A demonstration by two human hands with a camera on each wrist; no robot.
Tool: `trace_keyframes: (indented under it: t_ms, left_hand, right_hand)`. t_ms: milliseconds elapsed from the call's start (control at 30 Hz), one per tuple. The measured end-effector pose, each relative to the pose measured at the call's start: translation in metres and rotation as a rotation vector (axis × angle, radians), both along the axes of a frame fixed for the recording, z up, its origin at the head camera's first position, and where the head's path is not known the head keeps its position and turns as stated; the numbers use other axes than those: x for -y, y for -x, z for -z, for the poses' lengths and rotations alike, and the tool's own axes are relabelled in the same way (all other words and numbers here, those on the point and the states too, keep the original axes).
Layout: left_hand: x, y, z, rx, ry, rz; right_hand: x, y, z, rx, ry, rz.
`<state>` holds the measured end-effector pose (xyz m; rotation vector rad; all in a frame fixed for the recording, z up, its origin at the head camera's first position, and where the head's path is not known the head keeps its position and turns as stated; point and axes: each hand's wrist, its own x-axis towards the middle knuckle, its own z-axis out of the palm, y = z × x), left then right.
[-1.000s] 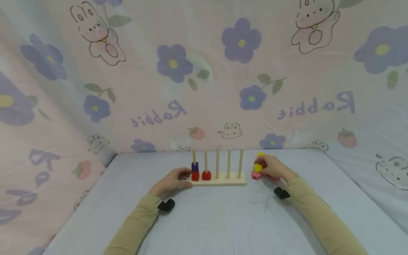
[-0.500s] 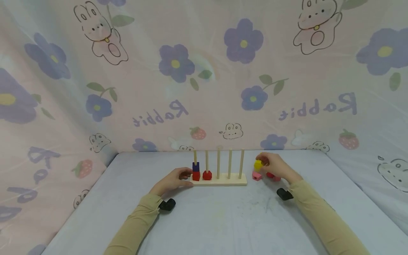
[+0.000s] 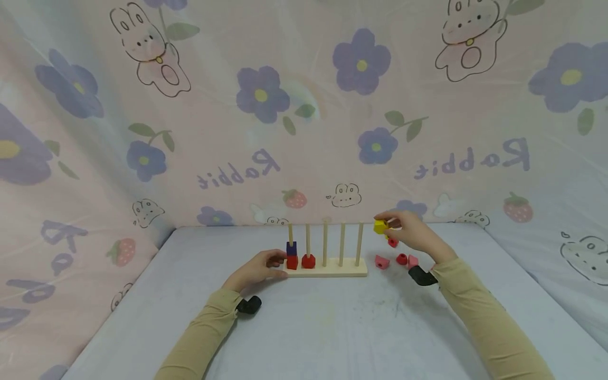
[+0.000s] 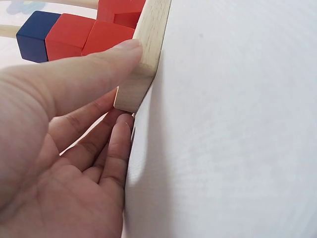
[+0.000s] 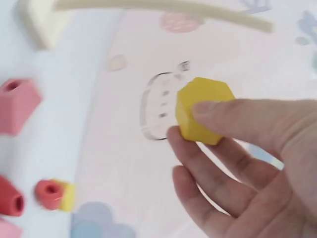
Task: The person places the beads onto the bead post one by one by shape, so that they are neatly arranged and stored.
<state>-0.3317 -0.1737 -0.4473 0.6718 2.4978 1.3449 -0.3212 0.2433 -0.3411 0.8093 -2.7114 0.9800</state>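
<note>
One small yellow six-sided wooden block [image 3: 380,227] pinched in the right hand [image 3: 411,234], up in the air near the fifth peg, left hand [image 3: 256,269] gripped the wooden peg board [image 3: 328,268] end.

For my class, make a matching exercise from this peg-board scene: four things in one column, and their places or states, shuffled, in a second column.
Things:
1. yellow block
2. blue block
3. pink block
4. left hand

Places or states:
A. lies on the table, right of the board
B. pinched in the right hand, in the air
C. grips the board's left end
D. on the leftmost peg, atop a red block

Pairs: 1-B, 2-D, 3-A, 4-C
</note>
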Motion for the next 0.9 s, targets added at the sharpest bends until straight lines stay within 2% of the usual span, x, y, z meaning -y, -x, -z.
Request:
trace_keyframes:
  t_ms: [333,533,733,900]
  left_hand:
    - [0.0,-0.003,-0.003,-0.004,0.005,0.0]
    - [0.0,-0.001,-0.001,0.001,-0.006,-0.003]
    - [0.0,-0.001,0.0,0.011,-0.018,-0.006]
    - [0.0,0.0,0.001,0.005,-0.011,-0.006]
  right_hand:
    - [0.029,-0.007,-0.03,-0.195,0.054,-0.012]
    - [0.056,-0.014,-0.045,-0.265,0.152,-0.061]
    - [0.078,-0.015,-0.051,-0.32,0.206,-0.138]
    - [0.094,-0.011,-0.047,-0.327,0.215,-0.188]
